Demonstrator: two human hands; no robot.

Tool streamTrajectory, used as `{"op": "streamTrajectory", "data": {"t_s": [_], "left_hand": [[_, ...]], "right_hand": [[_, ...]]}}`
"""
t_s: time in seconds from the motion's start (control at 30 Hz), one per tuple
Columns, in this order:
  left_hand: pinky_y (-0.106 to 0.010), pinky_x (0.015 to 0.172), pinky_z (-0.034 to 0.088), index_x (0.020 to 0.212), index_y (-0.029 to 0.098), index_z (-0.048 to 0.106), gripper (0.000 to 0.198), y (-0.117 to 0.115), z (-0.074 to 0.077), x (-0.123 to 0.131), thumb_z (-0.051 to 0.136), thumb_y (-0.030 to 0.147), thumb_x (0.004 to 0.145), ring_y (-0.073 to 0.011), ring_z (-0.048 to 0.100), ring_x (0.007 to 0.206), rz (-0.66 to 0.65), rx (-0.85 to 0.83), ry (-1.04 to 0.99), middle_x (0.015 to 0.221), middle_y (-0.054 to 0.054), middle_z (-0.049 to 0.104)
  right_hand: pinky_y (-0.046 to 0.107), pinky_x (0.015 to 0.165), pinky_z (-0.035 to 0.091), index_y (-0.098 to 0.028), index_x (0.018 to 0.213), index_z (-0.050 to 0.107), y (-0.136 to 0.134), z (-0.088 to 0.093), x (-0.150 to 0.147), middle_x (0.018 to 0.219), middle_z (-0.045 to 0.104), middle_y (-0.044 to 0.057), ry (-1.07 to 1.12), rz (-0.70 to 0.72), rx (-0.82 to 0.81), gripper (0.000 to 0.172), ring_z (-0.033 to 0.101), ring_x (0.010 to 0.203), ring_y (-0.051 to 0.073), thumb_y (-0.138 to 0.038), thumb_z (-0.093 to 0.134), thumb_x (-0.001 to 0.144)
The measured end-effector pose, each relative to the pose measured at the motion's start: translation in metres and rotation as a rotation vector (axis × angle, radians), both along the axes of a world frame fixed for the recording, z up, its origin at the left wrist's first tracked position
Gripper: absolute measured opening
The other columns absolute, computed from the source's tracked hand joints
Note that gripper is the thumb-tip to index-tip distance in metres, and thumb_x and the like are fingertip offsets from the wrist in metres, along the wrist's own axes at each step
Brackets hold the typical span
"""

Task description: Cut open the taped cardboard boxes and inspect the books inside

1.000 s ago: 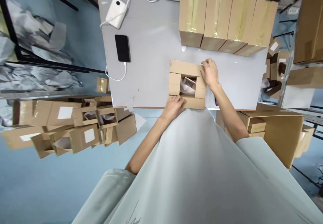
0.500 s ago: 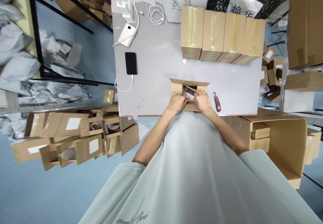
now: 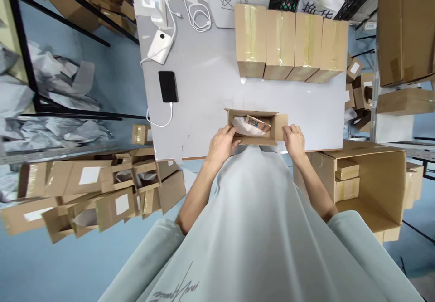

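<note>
An open cardboard box (image 3: pixel 251 142) lies at the table's front edge, its top facing me. Inside it are a whitish translucent wrapping (image 3: pixel 246 126) and a small printed packet (image 3: pixel 258 123) lying at a slant. My left hand (image 3: pixel 221 144) is closed round the box's left end, its fingertips at the rim. With its fingertips, my right hand (image 3: pixel 294 139) pinches the outer edge of the right end flap (image 3: pixel 280 127), which is folded outward. What the wrapping covers cannot be made out.
Several taped cardboard boxes (image 3: pixel 250 39) stand in a row at the back, before a white bin (image 3: pixel 217 7). A black phone (image 3: pixel 168 86), a power bank (image 3: pixel 159 47) and cables lie at left. A large open carton (image 3: pixel 380 188) stands at lower right.
My hands have moved apart, from over the box's middle to its two ends. The right flap is now spread outward and the contents show. The view has shifted, and the utility knife no longer shows.
</note>
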State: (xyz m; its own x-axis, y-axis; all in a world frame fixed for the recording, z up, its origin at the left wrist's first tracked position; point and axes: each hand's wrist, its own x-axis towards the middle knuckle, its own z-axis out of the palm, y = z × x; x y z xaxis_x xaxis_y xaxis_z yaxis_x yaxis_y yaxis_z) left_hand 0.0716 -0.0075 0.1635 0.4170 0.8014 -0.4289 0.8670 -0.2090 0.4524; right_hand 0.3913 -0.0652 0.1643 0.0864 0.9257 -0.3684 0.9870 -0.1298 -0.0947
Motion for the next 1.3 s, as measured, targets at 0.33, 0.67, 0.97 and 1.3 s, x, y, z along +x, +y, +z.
{"op": "streamTrajectory", "data": {"t_s": [0.33, 0.67, 0.97, 1.3], "left_hand": [[-0.050, 0.116, 0.058, 0.154, 0.022, 0.068, 0.055, -0.007, -0.015, 0.010, 0.078, 0.022, 0.100, -0.0387, 0.065, 0.137, -0.011, 0.030, -0.121, 0.151, -0.016, 0.069], [-0.051, 0.115, 0.057, 0.154, 0.020, 0.069, 0.056, -0.011, -0.027, 0.008, 0.078, 0.019, 0.099, -0.0381, 0.066, 0.133, -0.003, 0.071, -0.177, 0.150, -0.017, 0.070], [-0.051, 0.113, 0.060, 0.151, 0.020, 0.070, 0.054, -0.010, -0.028, 0.007, 0.078, 0.016, 0.098, -0.0375, 0.070, 0.131, -0.010, 0.087, -0.159, 0.147, -0.016, 0.072], [-0.044, 0.098, 0.060, 0.120, 0.024, 0.085, 0.023, 0.007, 0.012, 0.024, 0.064, 0.029, 0.112, -0.0288, 0.068, 0.107, 0.074, 0.254, -0.420, 0.116, -0.010, 0.081]], "right_hand": [[0.040, 0.108, 0.052, -0.007, 0.131, 0.084, 0.061, -0.029, -0.064, 0.143, 0.073, 0.028, -0.132, 0.159, -0.248, 0.047, 0.066, 0.134, 0.035, 0.000, 0.044, 0.107], [0.045, 0.112, 0.041, -0.005, 0.132, 0.085, 0.072, -0.050, -0.082, 0.133, 0.077, 0.031, -0.163, 0.211, -0.276, 0.047, 0.066, 0.127, 0.036, -0.003, 0.045, 0.108], [0.043, 0.108, 0.040, -0.004, 0.127, 0.085, 0.074, -0.039, -0.094, 0.125, 0.081, 0.028, -0.133, 0.223, -0.243, 0.044, 0.069, 0.118, 0.032, -0.001, 0.045, 0.109], [0.041, 0.091, 0.044, -0.018, 0.118, 0.082, 0.038, 0.065, -0.074, 0.109, 0.077, 0.013, 0.163, 0.420, 0.282, 0.028, 0.064, 0.106, 0.029, -0.026, 0.054, 0.119]]}}
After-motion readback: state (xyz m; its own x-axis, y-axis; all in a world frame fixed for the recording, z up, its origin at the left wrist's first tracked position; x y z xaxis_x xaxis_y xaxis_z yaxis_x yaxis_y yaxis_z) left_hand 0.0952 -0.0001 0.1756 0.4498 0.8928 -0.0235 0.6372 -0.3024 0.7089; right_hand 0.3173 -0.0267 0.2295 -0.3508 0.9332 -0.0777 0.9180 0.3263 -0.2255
